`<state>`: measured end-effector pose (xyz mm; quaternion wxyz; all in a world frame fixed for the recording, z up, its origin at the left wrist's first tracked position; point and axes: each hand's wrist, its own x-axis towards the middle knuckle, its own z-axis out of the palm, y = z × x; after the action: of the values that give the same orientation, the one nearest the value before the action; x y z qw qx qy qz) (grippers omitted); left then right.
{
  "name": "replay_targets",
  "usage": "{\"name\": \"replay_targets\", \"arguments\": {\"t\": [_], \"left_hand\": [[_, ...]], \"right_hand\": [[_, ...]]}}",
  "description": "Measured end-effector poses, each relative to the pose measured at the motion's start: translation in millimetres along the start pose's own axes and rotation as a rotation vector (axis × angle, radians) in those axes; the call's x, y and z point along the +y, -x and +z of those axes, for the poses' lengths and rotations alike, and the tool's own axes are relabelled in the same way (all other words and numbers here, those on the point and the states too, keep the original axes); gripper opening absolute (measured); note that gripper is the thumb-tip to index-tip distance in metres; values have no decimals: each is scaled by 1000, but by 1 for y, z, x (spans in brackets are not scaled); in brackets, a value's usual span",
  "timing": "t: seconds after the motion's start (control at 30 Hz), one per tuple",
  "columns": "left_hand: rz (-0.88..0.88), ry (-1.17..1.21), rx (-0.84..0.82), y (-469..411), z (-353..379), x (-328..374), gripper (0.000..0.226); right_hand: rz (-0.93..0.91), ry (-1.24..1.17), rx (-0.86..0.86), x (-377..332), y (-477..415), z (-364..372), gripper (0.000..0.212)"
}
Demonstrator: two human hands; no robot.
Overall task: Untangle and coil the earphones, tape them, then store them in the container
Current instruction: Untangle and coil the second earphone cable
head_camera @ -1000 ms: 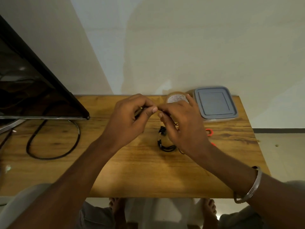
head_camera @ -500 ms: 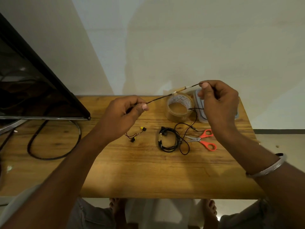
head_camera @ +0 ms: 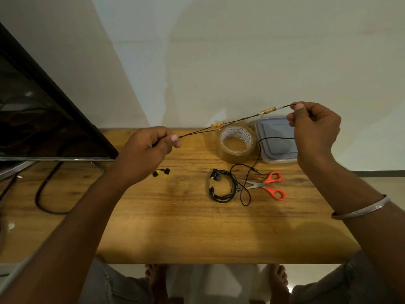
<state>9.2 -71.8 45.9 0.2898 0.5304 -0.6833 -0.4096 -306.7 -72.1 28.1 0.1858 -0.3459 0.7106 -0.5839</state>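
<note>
Though lettering runs round the white inner core of the brown tape roll (head_camera: 236, 141), it is too small to read. A thin dark earphone cable (head_camera: 241, 118) is stretched taut in the air above the counter (head_camera: 186, 233), pinched at one end by the fingers (head_camera: 173, 140) of the left hand (head_camera: 149, 148) and at the other by the thumb and forefinger of the right hand (head_camera: 313, 126). Two crumpled scraps of brownish tape cling to it. From the right hand its slack drops in a loop to the counter, ending in a jack plug (head_camera: 257, 171). Yellow-and-black earbuds (head_camera: 161, 172) lie below the left hand. A coiled black earphone set (head_camera: 222, 186) lies beside orange-handled scissors (head_camera: 266, 185), near the lidded container (head_camera: 276, 139).
</note>
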Motion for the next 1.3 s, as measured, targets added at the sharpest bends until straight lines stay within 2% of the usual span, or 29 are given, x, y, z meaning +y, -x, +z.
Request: {"name": "replay_targets", "arguments": {"t": [0.1,0.2,0.27,0.33,0.4,0.47,0.53,0.6,0.7,0.77,0.83,0.97,1.03,1.13,1.2,1.3], "left_hand": [[-177,183,-36,1,-7,3,26],[-325,462,-98,1,-10,8,25],[-392,660,-93,0,-4,12,24],[-418,817,-67,1,8,17,25],[-421,962,-38,2,22,21,27],[-426,1094,-47,4,35,22,28],[-445,1167,-63,6,46,24,25],[-472,1175,-57,7,53,24,20],[-487,1127,-63,10,61,27,17],[-479,1039,-69,13,65,29,18],[-485,911,8,13,66,27,18],[-437,638,210,8,57,18,20],[-376,594,302,6,55,19,18],[-293,562,420,4,50,22,21],[-224,546,424,2,45,22,25],[-159,609,349,-1,37,20,11]], "right_hand": [[16,43,10,3,-6,-3,16],[12,163,-19,9,-10,-6,24],[-126,332,-7,8,-4,-5,33],[-385,433,-17,-2,13,0,35],[-607,349,-145,-15,42,12,28],[-692,208,-346,-21,78,26,21],[-627,142,-539,-14,109,34,17],[-533,122,-662,-2,128,39,18],[-420,89,-716,7,136,42,27],[-388,49,-747,4,136,42,20],[-312,13,-814,2,137,40,17],[36,-60,-954,-16,133,36,31],[214,-128,-1045,-27,126,34,35],[366,-262,-1195,-35,120,30,36],[486,-430,-1287,-38,117,28,36],[654,-672,-1412,-45,114,25,34]]}}
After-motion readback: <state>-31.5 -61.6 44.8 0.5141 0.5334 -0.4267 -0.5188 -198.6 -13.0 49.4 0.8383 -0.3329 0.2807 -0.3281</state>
